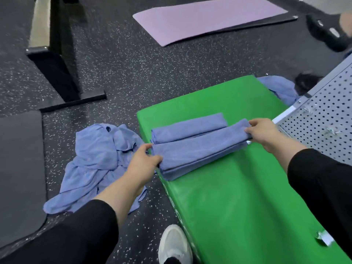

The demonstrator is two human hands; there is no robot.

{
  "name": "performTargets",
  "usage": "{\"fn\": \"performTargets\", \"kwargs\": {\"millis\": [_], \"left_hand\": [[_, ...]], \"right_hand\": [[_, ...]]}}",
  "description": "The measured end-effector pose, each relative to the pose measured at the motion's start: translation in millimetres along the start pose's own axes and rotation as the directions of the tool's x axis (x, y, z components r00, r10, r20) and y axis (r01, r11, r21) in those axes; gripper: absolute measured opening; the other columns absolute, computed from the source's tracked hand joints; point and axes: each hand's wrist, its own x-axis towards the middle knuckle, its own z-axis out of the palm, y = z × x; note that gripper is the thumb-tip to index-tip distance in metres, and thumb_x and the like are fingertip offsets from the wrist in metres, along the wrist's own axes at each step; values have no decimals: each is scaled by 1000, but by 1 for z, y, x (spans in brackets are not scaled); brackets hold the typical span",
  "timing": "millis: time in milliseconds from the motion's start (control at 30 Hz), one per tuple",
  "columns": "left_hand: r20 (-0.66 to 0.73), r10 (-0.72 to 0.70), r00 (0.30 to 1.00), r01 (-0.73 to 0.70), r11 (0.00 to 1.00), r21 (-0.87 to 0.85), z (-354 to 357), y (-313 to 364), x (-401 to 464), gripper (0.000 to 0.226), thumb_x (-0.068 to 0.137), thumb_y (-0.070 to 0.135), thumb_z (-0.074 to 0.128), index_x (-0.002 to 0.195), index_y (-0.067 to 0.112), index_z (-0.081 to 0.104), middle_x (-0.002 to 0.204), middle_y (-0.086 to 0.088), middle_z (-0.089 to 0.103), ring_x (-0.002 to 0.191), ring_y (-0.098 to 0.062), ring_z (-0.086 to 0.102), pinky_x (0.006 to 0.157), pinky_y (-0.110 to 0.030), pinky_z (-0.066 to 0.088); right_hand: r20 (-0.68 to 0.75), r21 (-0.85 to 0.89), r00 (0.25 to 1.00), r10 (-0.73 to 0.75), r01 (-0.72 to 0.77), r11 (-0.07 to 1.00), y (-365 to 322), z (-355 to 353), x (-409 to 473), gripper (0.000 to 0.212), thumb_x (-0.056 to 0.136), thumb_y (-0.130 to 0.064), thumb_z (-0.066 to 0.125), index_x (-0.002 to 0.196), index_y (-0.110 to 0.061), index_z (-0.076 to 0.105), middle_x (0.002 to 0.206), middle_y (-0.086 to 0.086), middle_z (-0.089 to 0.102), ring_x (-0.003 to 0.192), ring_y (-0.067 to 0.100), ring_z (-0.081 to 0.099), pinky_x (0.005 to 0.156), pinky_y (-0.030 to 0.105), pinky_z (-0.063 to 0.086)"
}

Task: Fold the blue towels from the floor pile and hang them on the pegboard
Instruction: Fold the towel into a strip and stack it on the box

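Now I am pinching both ends of the folded towel (200, 149) with left hand (142, 161) and right hand (264, 133), keeping edges aligned on the green surface (238, 197).

A gym: speckled rubber floor (133, 60), purple exercise mat (205, 20), green padded bench (238, 197).
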Motion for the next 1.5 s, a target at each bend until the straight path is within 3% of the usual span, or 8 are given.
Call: {"fn": "performTargets", "kwargs": {"millis": [100, 200, 367, 600, 800, 1033, 1300, 1500], "left_hand": [[-177, 159, 971, -42, 848, 528, 13, -5, 11, 63, 91, 38, 63, 148, 22, 42, 138, -12, 53, 123, -33, 52, 101, -47, 44], [42, 513, 857, -364, 547, 754, 34, -2, -2, 56, 97, 40, 54, 149, 21, 43, 156, -8, 37, 143, -29, 35, 114, -50, 29], [480, 254, 840, -529, 186, 828, 57, -17, -10, 68, 104, 53, 37, 158, 15, 22, 170, -6, 2, 156, -24, 2, 122, -59, 4], [444, 364, 819, -559, 326, 763, 14, -24, -22, 41, 105, 43, 40, 137, 19, 51, 161, -5, 32, 152, -22, 24, 121, -45, 22], [304, 416, 857, -486, 457, 745, -58, -20, -39, 38, 102, 35, 51, 134, 18, 60, 147, -6, 55, 130, -28, 56, 102, -42, 46], [105, 371, 922, -280, 457, 844, -177, -26, -58, 31, 102, 38, 47, 118, 18, 64, 119, -5, 69, 108, -29, 63, 79, -35, 49], [36, 165, 986, -103, 415, 904, -267, -107, -52, 30, 103, 35, 43, 106, 11, 61, 110, -13, 63, 104, -35, 61, 73, -35, 41], [106, 89, 990, -134, 449, 883, -273, -137, -32, 32, 103, 33, 45, 121, 12, 61, 119, -12, 59, 110, -33, 59, 87, -38, 47]], "right_hand": [[-136, -342, 974, -180, 124, 932, 0, 14, 2, 63, 91, -27, 72, 141, 4, 50, 135, 31, 56, 120, 44, 57, 104, 47, 45], [-150, -390, 900, -408, 326, 861, -1, 47, -17, 54, 91, -36, 69, 132, -1, 60, 128, 26, 59, 117, 43, 56, 103, 48, 45], [83, -520, 932, -354, 343, 783, 9, 101, -42, 77, 96, -58, 52, 151, -7, 38, 158, 14, 37, 147, 31, 32, 117, 56, 30], [87, -495, 890, -447, 428, 756, -24, 97, -67, 76, 100, -54, 47, 159, -11, 23, 168, 10, 15, 155, 25, 13, 124, 53, 11], [391, -345, 720, -574, 692, 634, -124, 127, -137, 59, 103, -40, 51, 151, -8, 40, 159, 13, 39, 143, 30, 40, 115, 42, 34], [790, -428, 472, -392, 881, 200, -236, 175, -222, 49, 104, -43, 47, 141, -12, 52, 142, 14, 56, 126, 34, 54, 97, 38, 45], [783, -422, 496, -376, 867, 266, -246, 297, -234, 35, 104, -28, 45, 132, -10, 56, 133, 16, 62, 119, 35, 57, 96, 40, 49], [807, -435, 496, -320, 866, 245, -197, 373, -221, 44, 102, -15, 41, 146, -12, 42, 153, 16, 36, 132, 42, 45, 104, 53, 44]]}}
